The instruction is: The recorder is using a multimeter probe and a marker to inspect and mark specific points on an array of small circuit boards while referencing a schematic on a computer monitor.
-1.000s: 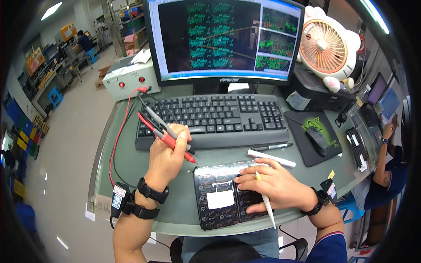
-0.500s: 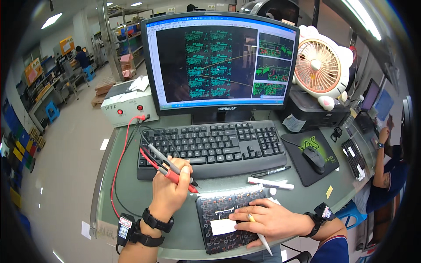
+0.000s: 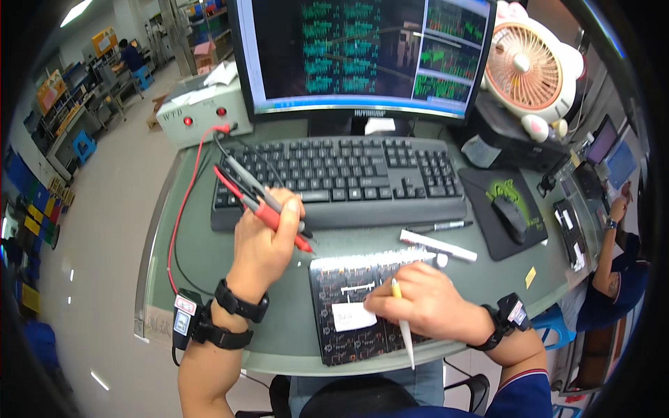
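Observation:
My left hand is closed round two test probes, a red probe and a grey-black probe. Their tips point down right, just off the far left corner of a dark circuit board panel. A white paper slip lies on the panel. Over the panel's right part, my right hand is curled, with a white pen tucked between its fingers. Its fingertips meet the slip's right edge; whether they pinch it I cannot tell.
Beyond the panel are a black keyboard and a monitor. White marker, mouse and fan are to the right. Red and black leads run left to a test box. Another person's arm is at far right.
My right hand has gone from lying spread over the panel to curled fingers at the slip's edge. The view has tilted down; my left hand still holds both probes.

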